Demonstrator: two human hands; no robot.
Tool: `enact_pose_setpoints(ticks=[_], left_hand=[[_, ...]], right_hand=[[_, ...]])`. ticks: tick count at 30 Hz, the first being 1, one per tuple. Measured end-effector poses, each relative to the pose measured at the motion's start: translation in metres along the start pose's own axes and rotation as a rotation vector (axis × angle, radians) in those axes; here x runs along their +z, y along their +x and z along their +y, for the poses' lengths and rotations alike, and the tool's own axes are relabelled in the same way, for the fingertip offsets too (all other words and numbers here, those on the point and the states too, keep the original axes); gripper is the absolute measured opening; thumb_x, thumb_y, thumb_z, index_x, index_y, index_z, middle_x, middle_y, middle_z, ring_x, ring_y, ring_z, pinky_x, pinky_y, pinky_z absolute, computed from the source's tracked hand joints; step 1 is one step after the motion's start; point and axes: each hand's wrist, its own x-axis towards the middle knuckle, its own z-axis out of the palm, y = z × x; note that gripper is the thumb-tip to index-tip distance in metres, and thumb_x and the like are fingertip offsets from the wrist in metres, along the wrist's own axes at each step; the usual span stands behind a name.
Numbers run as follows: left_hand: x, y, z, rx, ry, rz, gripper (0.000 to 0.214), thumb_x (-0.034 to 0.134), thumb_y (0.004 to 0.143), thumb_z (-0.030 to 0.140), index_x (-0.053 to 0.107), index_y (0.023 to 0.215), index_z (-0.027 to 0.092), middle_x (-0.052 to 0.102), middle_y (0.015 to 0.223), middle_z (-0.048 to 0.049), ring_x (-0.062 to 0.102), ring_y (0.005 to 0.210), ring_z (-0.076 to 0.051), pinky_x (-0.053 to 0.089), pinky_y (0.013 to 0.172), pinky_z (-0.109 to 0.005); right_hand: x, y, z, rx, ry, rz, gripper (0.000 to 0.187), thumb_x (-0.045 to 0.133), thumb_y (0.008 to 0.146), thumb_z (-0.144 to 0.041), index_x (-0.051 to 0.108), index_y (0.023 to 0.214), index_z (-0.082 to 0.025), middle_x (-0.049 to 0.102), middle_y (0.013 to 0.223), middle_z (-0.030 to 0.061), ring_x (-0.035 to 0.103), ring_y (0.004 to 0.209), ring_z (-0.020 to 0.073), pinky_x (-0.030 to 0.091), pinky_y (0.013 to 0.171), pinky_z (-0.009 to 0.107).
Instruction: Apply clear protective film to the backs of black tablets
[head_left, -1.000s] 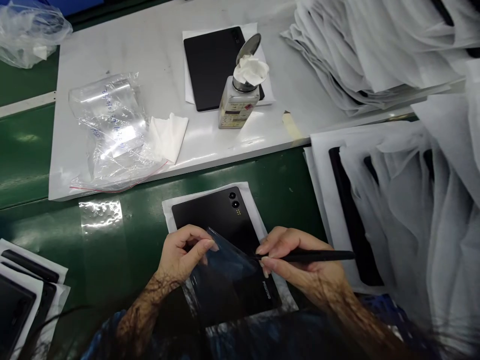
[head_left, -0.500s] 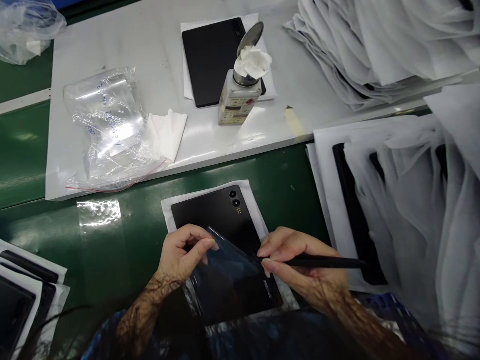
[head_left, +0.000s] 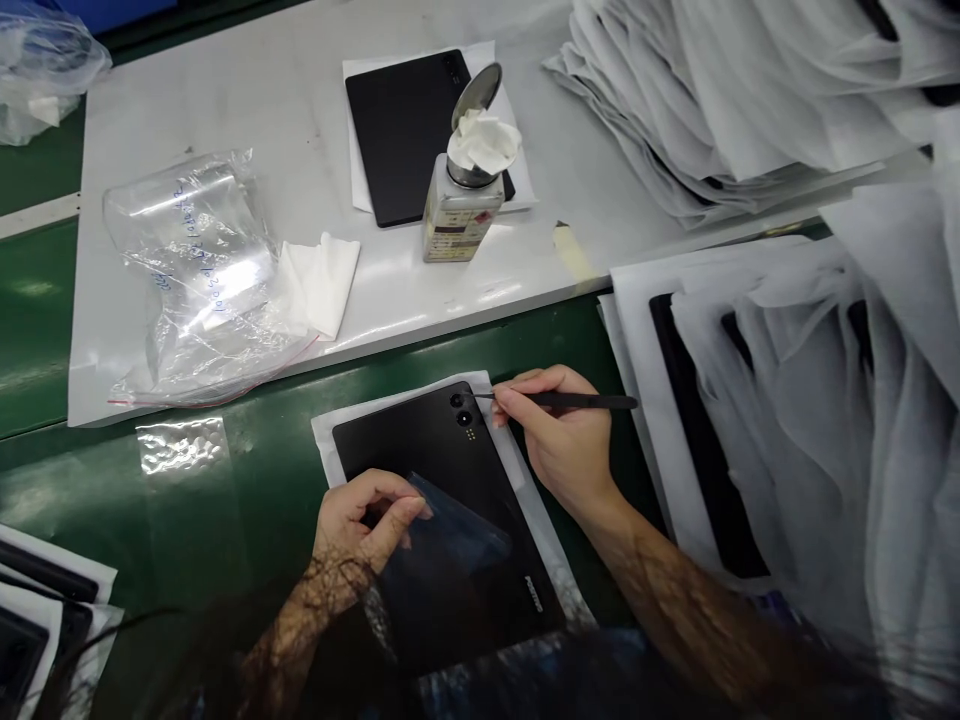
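A black tablet [head_left: 427, 440] lies back side up on a white sleeve [head_left: 324, 432], its two camera lenses near the far right corner. My left hand [head_left: 371, 515] pinches the edge of a clear plastic film [head_left: 461, 525], which hangs slanting over the tablet's back. In my right hand [head_left: 559, 425], closed in a pencil-like grip, are black tweezers [head_left: 577, 400]. Their tip points left, at the upper camera lens; whether it touches cannot be made out. The tablet's near end is partly hidden by my clothing.
On the grey board stand a squarish bottle [head_left: 459, 225] with a raised lid and white tissue, another tablet [head_left: 390, 130], a clear bag [head_left: 202, 270] and a folded cloth [head_left: 330, 285]. Sleeved tablets [head_left: 697, 430] crowd the right side; more tablets [head_left: 52, 570] lie at lower left.
My right hand has moved with the tweezers from the film's right end up to the camera lenses. The film's right end now hangs free, while my left hand keeps its pinch.
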Motion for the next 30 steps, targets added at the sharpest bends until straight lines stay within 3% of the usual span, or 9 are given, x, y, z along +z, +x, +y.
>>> enact_pose_setpoints(ticks=[3, 13, 22, 30], left_hand=[[0.001, -0.002, 0.0, 0.01, 0.012, -0.002, 0.021, 0.108, 0.094, 0.046, 0.098, 0.086, 0.03, 0.098, 0.082, -0.0023, 0.076, 0.06, -0.018, 0.06, 0.064, -0.029], [0.0, -0.004, -0.001, 0.018, 0.032, 0.003, 0.017, 0.108, 0.094, 0.045, 0.101, 0.085, 0.032, 0.097, 0.082, -0.0012, 0.074, 0.06, -0.016, 0.059, 0.065, -0.028], [0.001, -0.003, 0.0, 0.037, 0.038, 0.002, 0.017, 0.108, 0.095, 0.043, 0.1, 0.085, 0.032, 0.097, 0.082, -0.0014, 0.074, 0.06, -0.017, 0.058, 0.065, -0.028], [0.0, -0.002, -0.003, 0.049, 0.045, 0.003, 0.019, 0.107, 0.096, 0.046, 0.1, 0.085, 0.032, 0.096, 0.08, -0.0015, 0.074, 0.059, -0.017, 0.058, 0.064, -0.028]], right_hand=[[0.001, 0.0, 0.006, -0.006, -0.027, -0.005, 0.044, 0.117, 0.082, -0.046, 0.078, 0.078, -0.027, 0.089, 0.08, -0.0007, 0.078, 0.056, 0.0167, 0.067, 0.053, 0.028], [0.005, -0.004, -0.002, -0.069, -0.067, -0.035, 0.029, 0.11, 0.084, -0.029, 0.082, 0.076, -0.028, 0.09, 0.081, -0.0004, 0.076, 0.054, 0.0158, 0.072, 0.056, 0.031], [0.005, -0.006, 0.003, -0.086, -0.085, -0.042, 0.041, 0.116, 0.088, -0.04, 0.078, 0.078, -0.027, 0.088, 0.083, -0.0004, 0.076, 0.057, 0.0167, 0.072, 0.058, 0.033], [-0.004, -0.007, 0.014, -0.081, -0.12, -0.092, 0.033, 0.11, 0.098, -0.043, 0.081, 0.085, -0.033, 0.087, 0.09, 0.0021, 0.076, 0.063, 0.0223, 0.072, 0.063, 0.043]])
